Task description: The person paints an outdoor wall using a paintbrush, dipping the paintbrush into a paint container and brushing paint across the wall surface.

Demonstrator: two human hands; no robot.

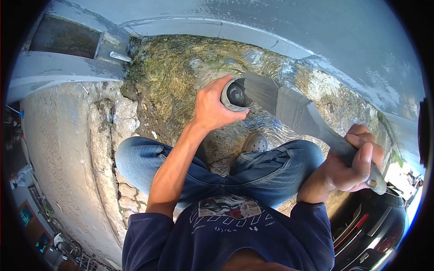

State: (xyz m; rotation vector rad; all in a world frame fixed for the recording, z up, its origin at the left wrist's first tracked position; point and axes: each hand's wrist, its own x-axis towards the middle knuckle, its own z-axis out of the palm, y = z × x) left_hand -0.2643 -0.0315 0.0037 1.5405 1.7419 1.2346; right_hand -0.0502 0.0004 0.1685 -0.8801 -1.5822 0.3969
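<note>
My left hand (213, 105) is wrapped round a small round cup (224, 100) with dark grey contents, tilted so its mouth faces me. In my right hand (350, 162) is the handle of a wide paintbrush (296, 110), coated in grey. The brush's bristles reach the cup's rim on the right; whether they touch it I cannot tell. Both hands are held above my bent knees.
A grey-painted wall (289, 22) runs along the far side, above mossy, wet-looking ground (181, 63). A short white pipe (120, 56) sticks out at the left. A dark car (375, 226) stands at the lower right. Cracked concrete (63, 131) lies to the left.
</note>
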